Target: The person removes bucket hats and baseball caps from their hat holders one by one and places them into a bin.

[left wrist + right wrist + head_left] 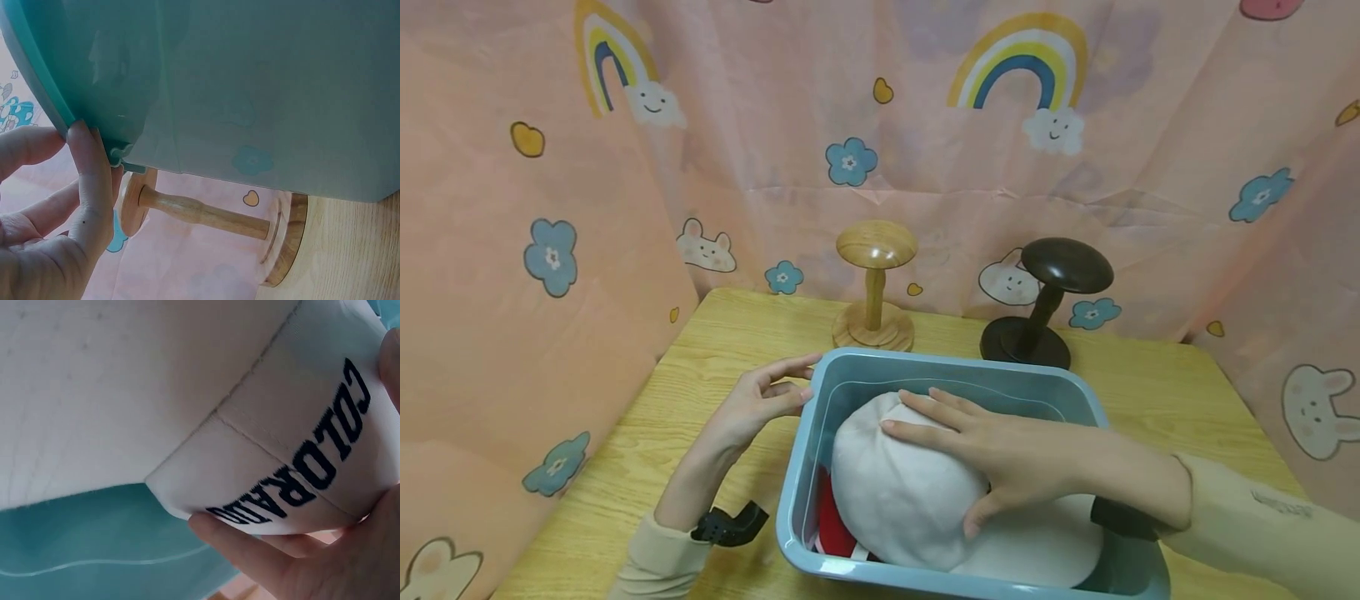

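A white baseball cap (895, 483) with dark COLORADO lettering, seen in the right wrist view, lies in a blue plastic tub (797, 500). Its brim (1045, 542) points right. My right hand (977, 442) grips the crown from above, fingers along the far side and thumb on the near side by the brim. At the tub's far left corner, my left hand (767, 396) pinches the rim between thumb and fingers; the left wrist view shows the fingertips at that edge. Part of a red item (833, 521) shows beneath the cap at the tub's left; the rest of it is hidden.
Behind the tub stand a light wooden hat stand (874, 287) and a dark brown hat stand (1048, 308). They rest near the back of the wooden table (722, 333). A pink patterned curtain (820, 100) hangs around the back and sides.
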Tool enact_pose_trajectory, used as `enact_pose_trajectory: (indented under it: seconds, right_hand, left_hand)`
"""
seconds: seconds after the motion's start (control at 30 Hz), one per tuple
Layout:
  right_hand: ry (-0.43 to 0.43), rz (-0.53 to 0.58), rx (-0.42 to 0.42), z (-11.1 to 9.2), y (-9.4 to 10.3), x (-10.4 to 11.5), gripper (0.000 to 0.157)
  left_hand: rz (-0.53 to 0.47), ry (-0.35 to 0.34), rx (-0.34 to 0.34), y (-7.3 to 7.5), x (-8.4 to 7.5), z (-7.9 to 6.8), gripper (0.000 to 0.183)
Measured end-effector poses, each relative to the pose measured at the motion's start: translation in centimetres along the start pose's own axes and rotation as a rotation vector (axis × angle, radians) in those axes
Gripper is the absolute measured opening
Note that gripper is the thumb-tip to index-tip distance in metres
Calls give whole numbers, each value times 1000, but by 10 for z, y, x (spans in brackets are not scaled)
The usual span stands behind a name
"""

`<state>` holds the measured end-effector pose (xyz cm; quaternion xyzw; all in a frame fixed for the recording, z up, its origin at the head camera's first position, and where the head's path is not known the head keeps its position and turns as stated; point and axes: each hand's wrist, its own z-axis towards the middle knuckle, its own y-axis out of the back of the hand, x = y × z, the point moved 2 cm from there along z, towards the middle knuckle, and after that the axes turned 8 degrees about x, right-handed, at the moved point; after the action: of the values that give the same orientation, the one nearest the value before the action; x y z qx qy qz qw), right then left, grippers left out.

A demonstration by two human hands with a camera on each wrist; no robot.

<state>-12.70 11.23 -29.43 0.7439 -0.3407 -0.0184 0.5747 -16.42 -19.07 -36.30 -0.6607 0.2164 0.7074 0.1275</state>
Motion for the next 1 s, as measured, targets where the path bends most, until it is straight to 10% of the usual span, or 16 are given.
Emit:
enact_pose_trajectory:
  seconds: [1.0]
  right_hand:
    - [-51,-33,194,37,-24,-11,113]
  left_hand:
    - [12,10,-13,0,1,1,52]
